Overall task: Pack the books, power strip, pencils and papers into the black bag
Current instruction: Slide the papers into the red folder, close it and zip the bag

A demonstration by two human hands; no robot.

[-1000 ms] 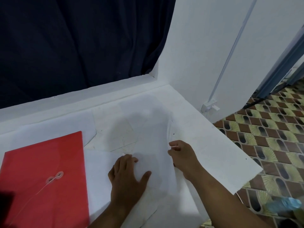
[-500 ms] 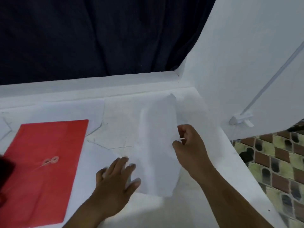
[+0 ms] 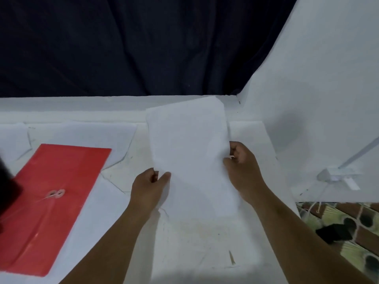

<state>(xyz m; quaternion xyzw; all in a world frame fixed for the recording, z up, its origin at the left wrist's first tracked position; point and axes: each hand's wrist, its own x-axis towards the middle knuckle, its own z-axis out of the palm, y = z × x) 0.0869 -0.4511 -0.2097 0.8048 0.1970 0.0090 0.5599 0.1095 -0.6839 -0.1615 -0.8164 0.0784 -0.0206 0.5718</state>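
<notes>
The left hand [image 3: 148, 186] pinches the lower left edge of a white sheet of paper [image 3: 190, 158], thumb on top and fingers curled beneath, while the right hand [image 3: 241, 171] pinches the sheet's right edge a little higher up. Gripping opposite sides like this holds the limp paper taut and tilted up off the table [image 3: 205, 242], its far end raised towards the dark curtain [image 3: 143, 48]. I judge the two-handed hold is meant to keep the sheet from folding or creasing as it is carried off for packing. Whether it is one sheet or several stacked together cannot be told.

Outward from the hands, more white papers [image 3: 92, 132] lie flat on the white table, overlapping one another, their edges showing as faint lines. To the left, a red string-tie envelope [image 3: 57, 201] rests flat on those papers, its two round fasteners facing up; it probably waits there as a holder for loose sheets, though that is only a guess. At the far left edge a dark, blurred shape [image 3: 8, 185] intrudes; it may be the black bag, but it is too indistinct to say.

Right of the table a white wall [image 3: 317, 99] carries a cable conduit [image 3: 336, 177], and patterned floor tiles [image 3: 348, 222] show below with a small black object [image 3: 334, 232] lying on them. No books, pencils or power strip are visible.
</notes>
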